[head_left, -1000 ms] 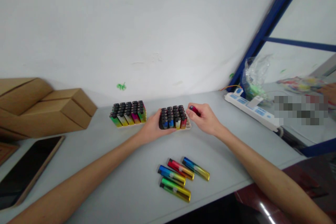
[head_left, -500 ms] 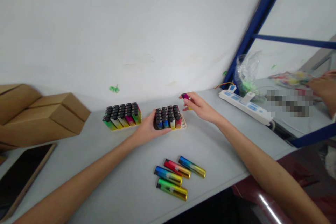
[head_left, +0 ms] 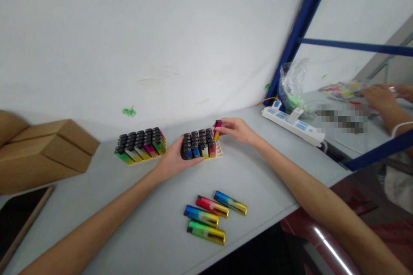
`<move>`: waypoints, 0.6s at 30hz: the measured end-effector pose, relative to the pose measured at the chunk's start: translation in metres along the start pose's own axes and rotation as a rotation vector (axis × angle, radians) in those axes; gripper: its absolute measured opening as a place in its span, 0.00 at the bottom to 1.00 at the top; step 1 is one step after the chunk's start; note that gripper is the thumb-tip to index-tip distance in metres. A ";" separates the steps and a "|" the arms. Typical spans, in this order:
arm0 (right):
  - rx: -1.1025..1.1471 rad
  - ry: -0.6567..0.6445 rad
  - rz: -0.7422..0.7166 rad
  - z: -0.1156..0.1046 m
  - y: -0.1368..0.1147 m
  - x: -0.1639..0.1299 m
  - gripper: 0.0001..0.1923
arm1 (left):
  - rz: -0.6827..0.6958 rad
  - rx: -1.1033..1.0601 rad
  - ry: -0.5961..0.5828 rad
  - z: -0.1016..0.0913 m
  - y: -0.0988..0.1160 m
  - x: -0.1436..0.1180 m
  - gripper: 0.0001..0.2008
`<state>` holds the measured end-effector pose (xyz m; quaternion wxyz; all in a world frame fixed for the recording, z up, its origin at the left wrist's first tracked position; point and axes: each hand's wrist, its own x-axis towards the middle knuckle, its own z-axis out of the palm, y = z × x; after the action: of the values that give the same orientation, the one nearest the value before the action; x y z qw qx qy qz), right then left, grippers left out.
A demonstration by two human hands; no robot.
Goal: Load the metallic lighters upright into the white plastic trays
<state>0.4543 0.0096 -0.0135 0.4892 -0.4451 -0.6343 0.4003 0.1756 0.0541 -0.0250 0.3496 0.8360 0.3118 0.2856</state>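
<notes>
My left hand (head_left: 171,161) is wrapped round the left end of a white tray (head_left: 220,150) filled with upright lighters that have black tops. Pinched upright in the fingers of my right hand (head_left: 238,129) is a purple-and-yellow lighter (head_left: 217,129), over the tray's right end, where a strip of bare slots shows. Whether its base is inside a slot I cannot tell. Several loose lighters lie flat on the table nearer me, among them a green-and-gold one (head_left: 206,232) and a red-and-gold one (head_left: 212,206).
Another tray of lighters (head_left: 140,146) stands left of my left hand. Cardboard boxes (head_left: 48,154) sit at the far left. On the right are a white power strip (head_left: 293,125), a clear plastic bag (head_left: 293,84) and a blue frame (head_left: 295,30). Another person's hands (head_left: 382,94) are beyond it.
My right hand has brought the purple-and-yellow lighter down to the tray's right end and turned it upright. My left hand stays on the tray. The view has shifted slightly.
</notes>
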 end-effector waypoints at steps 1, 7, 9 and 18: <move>-0.002 0.004 0.001 0.000 0.000 0.000 0.20 | -0.003 0.002 0.002 0.000 0.000 0.000 0.33; 0.054 -0.034 0.014 0.001 -0.001 -0.001 0.22 | -0.016 0.016 -0.006 0.000 0.000 -0.001 0.33; 0.042 -0.046 0.002 0.001 -0.001 -0.001 0.21 | -0.020 0.019 -0.007 0.000 -0.002 0.000 0.33; -0.068 -0.071 -0.045 0.004 0.003 -0.001 0.19 | -0.029 0.021 -0.013 0.002 -0.003 -0.001 0.34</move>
<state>0.4510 0.0097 -0.0178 0.4599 -0.4327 -0.6743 0.3829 0.1750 0.0546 -0.0286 0.3468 0.8370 0.3247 0.2716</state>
